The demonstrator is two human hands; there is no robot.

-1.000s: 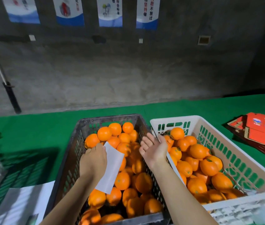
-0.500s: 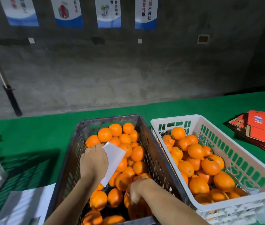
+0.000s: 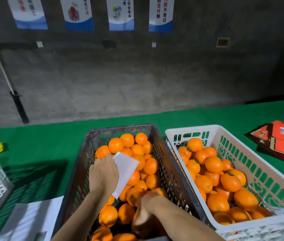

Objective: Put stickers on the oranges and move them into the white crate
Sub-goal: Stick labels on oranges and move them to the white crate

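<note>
The left hand (image 3: pixel 103 176) holds a white glossy sticker sheet (image 3: pixel 124 173) above the dark slotted plastic crate (image 3: pixel 165 164); the right hand (image 3: pixel 146 208) curls around a round orange (image 3: pixel 142 225) inside it. Right of that crate, the white lattice plastic crate (image 3: pixel 193 130) holds black-stickered oranges (image 3: pixel 214 164).

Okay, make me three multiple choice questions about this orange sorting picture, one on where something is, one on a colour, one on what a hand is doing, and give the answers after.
1. Where do the red printed cartons lie?
A. Right of the white crate
B. Inside the dark crate
C. On the wall

2. What colour is the table cover?
A. Blue
B. Green
C. Grey

3. What is the left hand doing?
A. Hanging idle
B. Pressing the table
C. Holding a white sheet

Answers: 1 A, the cartons sit on the cover past the white crate's right side. 2 B, green shows all around the crates. 3 C, the sheet sticks out from its grip above the oranges.
</note>
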